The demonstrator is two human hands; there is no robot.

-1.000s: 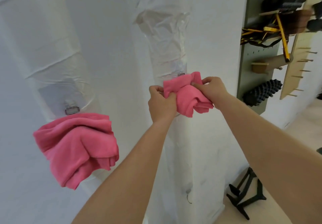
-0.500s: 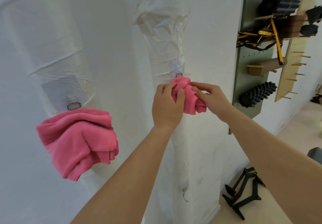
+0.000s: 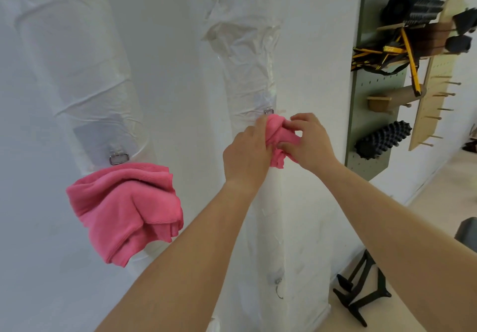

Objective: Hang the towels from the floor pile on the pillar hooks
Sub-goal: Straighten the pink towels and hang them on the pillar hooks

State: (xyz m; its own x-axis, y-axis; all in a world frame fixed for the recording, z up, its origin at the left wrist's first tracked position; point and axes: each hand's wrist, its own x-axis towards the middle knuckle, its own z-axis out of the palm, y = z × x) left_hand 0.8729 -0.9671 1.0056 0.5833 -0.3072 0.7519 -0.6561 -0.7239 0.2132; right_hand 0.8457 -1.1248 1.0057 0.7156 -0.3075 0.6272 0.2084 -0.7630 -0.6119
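A small bunched pink towel [image 3: 277, 131] is held against the white pillar [image 3: 260, 202] just under a metal hook [image 3: 268, 111]. My left hand [image 3: 246, 154] grips its left side and my right hand [image 3: 309, 141] pinches its right side. Most of this towel is hidden between my fingers. A second pink towel [image 3: 124, 207] hangs in folds below another metal hook [image 3: 118, 157] on the left pillar face. A third, bare hook [image 3: 278, 287] sits low on the pillar. The floor pile is out of sight.
A green pegboard [image 3: 371, 114] on the wall to the right carries black rollers, wooden pegs and yellow-black straps. A pale wooden peg rack [image 3: 436, 81] leans beside it. A black stand [image 3: 361, 295] sits on the floor at the pillar's base.
Both hands have closed in on the towel and pushed it up under the hook. It shows less and looks more tightly bunched. The hanging towel has not changed.
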